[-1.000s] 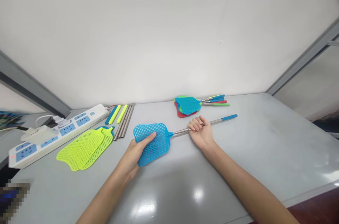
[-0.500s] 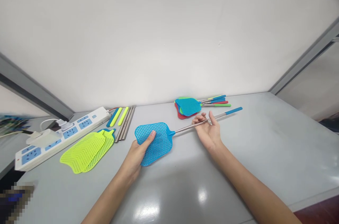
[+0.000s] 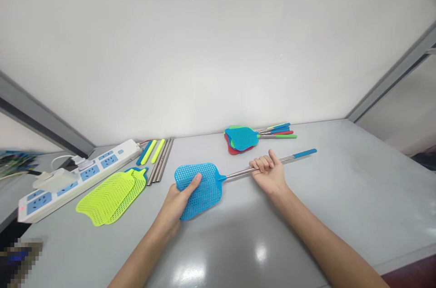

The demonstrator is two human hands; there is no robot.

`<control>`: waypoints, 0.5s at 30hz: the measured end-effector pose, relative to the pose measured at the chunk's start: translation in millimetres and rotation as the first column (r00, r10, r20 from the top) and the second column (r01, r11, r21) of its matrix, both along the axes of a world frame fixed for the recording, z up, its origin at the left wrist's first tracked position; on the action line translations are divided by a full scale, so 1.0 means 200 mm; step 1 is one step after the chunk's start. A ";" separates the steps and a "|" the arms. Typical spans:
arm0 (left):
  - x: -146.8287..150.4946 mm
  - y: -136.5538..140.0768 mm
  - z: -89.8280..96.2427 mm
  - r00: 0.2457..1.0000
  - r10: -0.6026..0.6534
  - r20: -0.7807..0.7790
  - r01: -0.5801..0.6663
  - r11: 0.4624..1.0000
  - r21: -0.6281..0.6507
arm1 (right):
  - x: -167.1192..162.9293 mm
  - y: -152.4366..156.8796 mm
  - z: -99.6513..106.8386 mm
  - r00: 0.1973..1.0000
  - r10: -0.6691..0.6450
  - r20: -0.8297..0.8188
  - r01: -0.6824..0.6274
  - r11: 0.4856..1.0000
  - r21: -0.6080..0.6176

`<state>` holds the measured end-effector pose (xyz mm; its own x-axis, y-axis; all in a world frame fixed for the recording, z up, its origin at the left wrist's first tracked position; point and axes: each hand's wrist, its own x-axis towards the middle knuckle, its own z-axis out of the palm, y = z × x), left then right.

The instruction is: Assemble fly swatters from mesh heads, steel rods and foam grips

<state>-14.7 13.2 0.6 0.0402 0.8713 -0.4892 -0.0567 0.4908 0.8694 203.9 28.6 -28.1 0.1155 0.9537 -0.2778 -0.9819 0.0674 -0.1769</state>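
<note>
A blue fly swatter (image 3: 207,188) with a perforated head, a metal rod and a blue grip is held above the table, its grip pointing right. My left hand (image 3: 180,201) pinches the left part of the head, thumb on top and fingers hidden beneath. Around the metal rod, between head and grip, curl the fingers of my right hand (image 3: 269,172), palm up with the thumb raised. Behind it lies a pile of fly swatters (image 3: 243,138) with blue, red and green heads, their handles to the right.
At left lie yellow-green swatter heads (image 3: 107,197) with a blue one under them. Beyond them are blue and yellow grips (image 3: 148,151) and several metal tubes (image 3: 161,163). A white power strip (image 3: 81,179) with plugs runs alongside. A white wall (image 3: 211,52) stands behind the grey table (image 3: 340,188).
My right hand's fingers have closed around the rod, where they were looser before. The grip end of the swatter has shifted slightly right and down. My left hand still holds the head.
</note>
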 end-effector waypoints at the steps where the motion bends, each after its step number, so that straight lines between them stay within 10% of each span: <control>1: 0.00 0.00 0.00 1.000 0.009 -0.015 -0.009 1.000 -0.009 | 0.00 0.00 0.00 1.000 -0.005 0.001 0.005 1.000 -0.009; 15: 0.04 -0.06 -0.04 0.995 0.080 -0.058 -0.083 0.995 -0.051 | -0.04 -0.01 -0.05 0.975 -0.098 0.197 0.097 0.995 0.018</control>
<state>-6.3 1.0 -8.4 -0.0585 0.8431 -0.5345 -0.0504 0.5323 0.8451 195.4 26.3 -37.9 0.2598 0.9373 -0.2324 -0.9162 0.1633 -0.3658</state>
